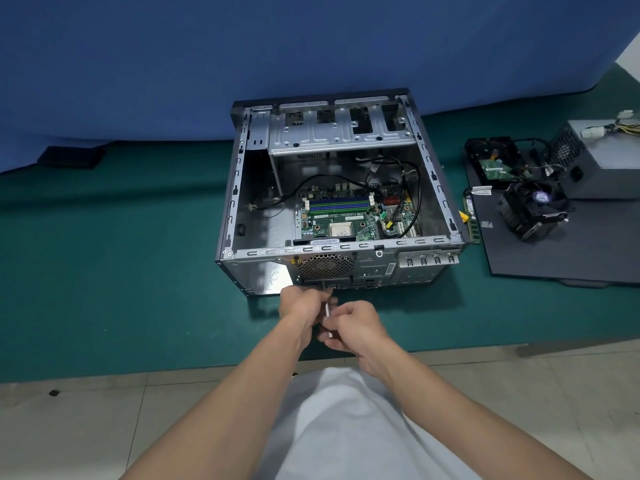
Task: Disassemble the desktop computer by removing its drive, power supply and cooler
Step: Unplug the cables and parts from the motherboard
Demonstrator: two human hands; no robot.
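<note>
Case point(242, 188) open on the green table point(138, 237), rear panel facing the person, motherboard point(349, 216) still inside. Both hands are at the rear panel, just below the fan grille point(325, 266). Right hand point(356, 327) grips the screwdriver point(327, 311) at the handle end. Left hand point(301, 304) is curled round the front of the shaft, tip end against the panel; the tip itself is hidden. All 3 parts are out, at the right: drive point(493, 161), cooler point(533, 209) and power supply point(602, 161), on or by a dark panel point(554, 258). RAM stick point(470, 216) lies between case and panel.
</note>
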